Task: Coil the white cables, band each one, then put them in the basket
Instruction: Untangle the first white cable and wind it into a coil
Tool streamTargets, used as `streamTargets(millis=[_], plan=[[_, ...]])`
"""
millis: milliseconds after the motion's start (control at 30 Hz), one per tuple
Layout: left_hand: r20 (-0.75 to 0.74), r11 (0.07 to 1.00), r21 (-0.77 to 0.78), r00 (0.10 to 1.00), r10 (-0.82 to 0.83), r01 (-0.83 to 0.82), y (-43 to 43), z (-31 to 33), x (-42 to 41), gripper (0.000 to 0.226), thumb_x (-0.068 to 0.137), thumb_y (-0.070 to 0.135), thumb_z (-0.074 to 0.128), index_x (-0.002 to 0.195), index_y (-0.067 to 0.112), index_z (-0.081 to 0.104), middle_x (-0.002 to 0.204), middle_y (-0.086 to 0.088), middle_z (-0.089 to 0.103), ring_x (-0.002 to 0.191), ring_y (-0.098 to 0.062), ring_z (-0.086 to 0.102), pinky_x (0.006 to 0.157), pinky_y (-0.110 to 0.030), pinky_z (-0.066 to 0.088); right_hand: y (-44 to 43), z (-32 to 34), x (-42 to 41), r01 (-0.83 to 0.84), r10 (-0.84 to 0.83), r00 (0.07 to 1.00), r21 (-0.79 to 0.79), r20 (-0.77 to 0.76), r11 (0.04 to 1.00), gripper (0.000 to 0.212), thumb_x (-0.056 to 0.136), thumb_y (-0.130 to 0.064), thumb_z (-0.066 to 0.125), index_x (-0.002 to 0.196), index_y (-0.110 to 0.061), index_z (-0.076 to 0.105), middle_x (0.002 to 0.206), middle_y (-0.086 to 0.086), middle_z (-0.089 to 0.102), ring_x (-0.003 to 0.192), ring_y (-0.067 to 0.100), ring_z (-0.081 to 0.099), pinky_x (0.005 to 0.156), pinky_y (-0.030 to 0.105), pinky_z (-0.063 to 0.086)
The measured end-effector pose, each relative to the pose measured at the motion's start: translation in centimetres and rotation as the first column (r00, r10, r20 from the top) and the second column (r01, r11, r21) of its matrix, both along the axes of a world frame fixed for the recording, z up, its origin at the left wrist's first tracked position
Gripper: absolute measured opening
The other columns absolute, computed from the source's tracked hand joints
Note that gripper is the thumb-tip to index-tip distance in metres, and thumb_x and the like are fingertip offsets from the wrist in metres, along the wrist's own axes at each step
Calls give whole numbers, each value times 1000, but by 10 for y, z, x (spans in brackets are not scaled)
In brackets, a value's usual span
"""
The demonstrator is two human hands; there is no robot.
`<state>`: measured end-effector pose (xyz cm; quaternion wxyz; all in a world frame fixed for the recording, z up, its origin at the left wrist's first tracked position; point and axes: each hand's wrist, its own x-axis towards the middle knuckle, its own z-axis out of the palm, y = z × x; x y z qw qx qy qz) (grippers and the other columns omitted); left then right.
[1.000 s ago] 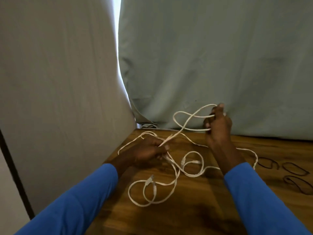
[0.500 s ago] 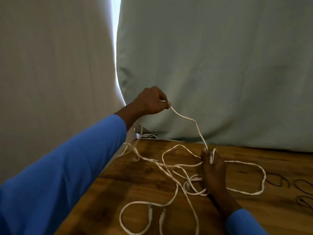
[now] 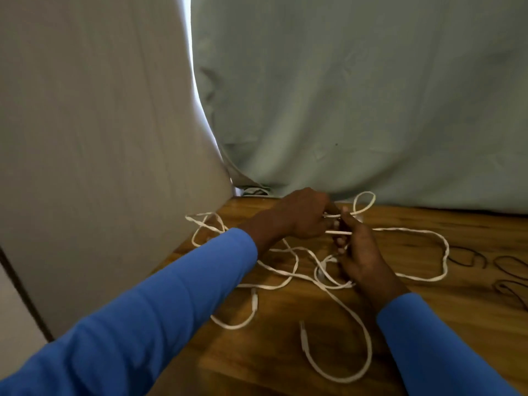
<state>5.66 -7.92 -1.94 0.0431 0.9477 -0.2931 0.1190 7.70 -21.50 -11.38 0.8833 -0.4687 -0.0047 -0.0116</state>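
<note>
Gripping a looped strand of the white cables (image 3: 288, 277) with both hands at once: left hand (image 3: 303, 215) with fingers curled, pinching it, touching the right hand (image 3: 360, 252), likewise pinching the strand with fingertips upward. Just beyond the right hand, a small raised loop (image 3: 364, 202); nearer than it and to either side, loose tangled runs spread flat on the worktop (image 3: 285, 364).

Risk of a knot among the crossing strands just left of the right hand, given a hard pull through those overlaps. Risk too of dragging a connector end (image 3: 303, 335), nearer than the right hand, towards the worktop's near edge and over it. Hard to tell how many cables in the tangle, hence a chance of coiling two together. Small loop liable to spring open with any slackening of the pinch.

Little room beyond the right hand: green cloth (image 3: 343, 95) hanging right at the worktop's back edge. Left of the right hand, a grey panel (image 3: 100, 138) tight along the worktop's side. More open room to the right of the right hand, but with black bands (image 3: 468, 257) lying there, near the widest cable run and easy to sweep away. No basket in view.
</note>
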Motion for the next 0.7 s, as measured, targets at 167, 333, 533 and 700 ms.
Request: streamTargets(millis=[167,333,533,700], plan=[[-247,956,-264,967,63,-130,40,-10,-18,49,91,47,73,135,28,59,128,4,61,103,-12,58,83,-28,46,4,-10,10,121,-121,992,4,22,993,19,101,-19,63,86,-16,51,64,3,59,40,10,49,31,17,27],[-295,947,-192,936,194,-256,129,11,-39,30,88,39,79,112,22,70,98,14,67,79,-4,65,71,-22,51,-11,-18,27,281,-276,959,96,-67,955,22,99,-17,65,83,-17,50,66,2,55,35,5,45,33,17,31],[-105,930,-260,965,242,-261,195,59,-64,9,87,27,81,80,27,76,68,14,72,64,-1,65,67,-24,51,-11,-20,32,297,-297,955,67,-22,952,24,100,-15,65,81,-21,51,66,1,52,40,5,48,35,18,35],[208,924,-44,901,381,-380,208,89,-52,19,86,46,78,79,30,72,65,14,61,72,-14,65,63,-29,41,-9,-17,25,323,-322,946,64,-23,944,27,100,-13,64,79,-19,48,65,2,49,39,5,47,36,18,35]])
